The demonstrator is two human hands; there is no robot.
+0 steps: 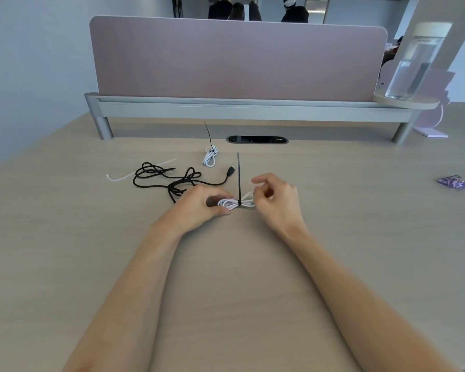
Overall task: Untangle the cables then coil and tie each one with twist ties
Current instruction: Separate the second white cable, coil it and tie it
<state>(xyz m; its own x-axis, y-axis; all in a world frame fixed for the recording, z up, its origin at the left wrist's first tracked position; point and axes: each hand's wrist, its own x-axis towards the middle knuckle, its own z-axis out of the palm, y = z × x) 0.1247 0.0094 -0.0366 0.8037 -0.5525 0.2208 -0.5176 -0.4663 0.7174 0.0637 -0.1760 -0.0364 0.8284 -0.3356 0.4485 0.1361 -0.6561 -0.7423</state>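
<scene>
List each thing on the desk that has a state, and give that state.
near white cable: coiled, black tie round its middle
far white cable: coiled, tied
black cable: loose, tangled, untied
white tie: lying loose
left hand: pinches near white cable
right hand: fingers curled, grip unclear
bottle: upright, capped

Two arms in frame. Left forearm and right forearm bare, uncovered from the wrists to the bottom edge. Left hand and right hand bare. Nail detail too blurred to tell.
</scene>
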